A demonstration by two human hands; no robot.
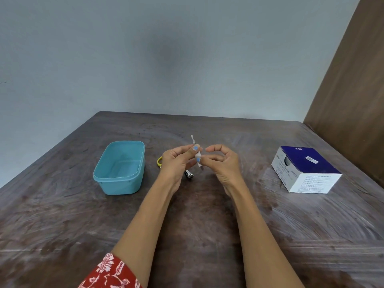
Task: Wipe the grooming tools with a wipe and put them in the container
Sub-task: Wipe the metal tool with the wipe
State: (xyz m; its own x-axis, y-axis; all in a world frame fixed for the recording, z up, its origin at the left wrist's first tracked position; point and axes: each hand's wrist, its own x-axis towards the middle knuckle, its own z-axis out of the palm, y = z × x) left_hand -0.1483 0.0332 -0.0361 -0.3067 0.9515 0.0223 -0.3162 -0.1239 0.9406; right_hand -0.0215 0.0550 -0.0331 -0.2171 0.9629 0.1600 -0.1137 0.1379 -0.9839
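Dark wood table [207, 235] w/ grey-blue wall [166, 59], brown panel [353, 80], maybe door.

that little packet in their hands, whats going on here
A person holds a small wipe packet above the table, pinched in the left hand with the right hand at its lower end, apparently to open it. The blue container holds nothing yet. A nail clipper lies under the hands.

Soft even daylight, wide-angle bending at edges.

Plain indoor room, likely a home: worn wooden tabletop [207, 235] against a bare grey-blue wall [145, 59], brown wooden panel [353, 80] at right.
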